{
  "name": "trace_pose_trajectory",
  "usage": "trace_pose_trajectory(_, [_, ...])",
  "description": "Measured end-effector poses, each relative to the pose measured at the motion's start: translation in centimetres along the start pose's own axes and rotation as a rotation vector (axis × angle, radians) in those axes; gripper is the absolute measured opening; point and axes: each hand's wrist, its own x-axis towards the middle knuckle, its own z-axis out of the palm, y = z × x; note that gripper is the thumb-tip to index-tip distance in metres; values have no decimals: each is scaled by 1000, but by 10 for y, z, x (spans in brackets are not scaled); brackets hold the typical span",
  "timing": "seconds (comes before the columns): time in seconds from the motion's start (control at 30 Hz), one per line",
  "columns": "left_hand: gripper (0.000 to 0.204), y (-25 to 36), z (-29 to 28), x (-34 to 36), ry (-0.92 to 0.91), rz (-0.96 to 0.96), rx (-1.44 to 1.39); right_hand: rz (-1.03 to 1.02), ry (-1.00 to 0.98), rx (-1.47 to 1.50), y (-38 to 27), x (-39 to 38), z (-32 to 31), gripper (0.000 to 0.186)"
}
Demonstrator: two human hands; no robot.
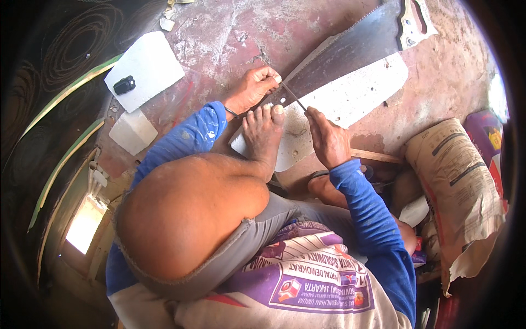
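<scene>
My left hand (254, 90) is closed in a pinch, with a small white piece (278, 79) at its fingertips. A thin dark rod (294, 96) slants from that piece down to my right hand (330, 138), whose fingers are wrapped round its lower end. Whether the rod is a file or a plain piece of metal I cannot tell. My bare foot (262, 134) rests on a long white board (356, 98) under both hands. A small white bit (282, 101) lies near the toes.
A handsaw (356, 46) lies beyond the board. White slabs (159, 60) are at the left, one bearing a small black object (124, 85). A torn brown paper sack (460, 181) stands at the right. A wooden strip (377, 156) lies by my right wrist.
</scene>
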Motion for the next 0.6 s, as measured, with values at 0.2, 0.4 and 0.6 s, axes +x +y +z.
trace_pose_trajectory(0.2, [14, 5, 7, 0, 2, 20, 39, 30, -38, -3, 5, -4, -3, 29])
trace_pose_trajectory(0.4, [19, 5, -4, 7, -21, -15, -122, -2, -7, 19, 0, 15, 2, 28])
trace_pose_trajectory(0.6, [16, 6, -41, 20, 95, -25, 30, -119, 58, -1, -12, 54, 27, 21])
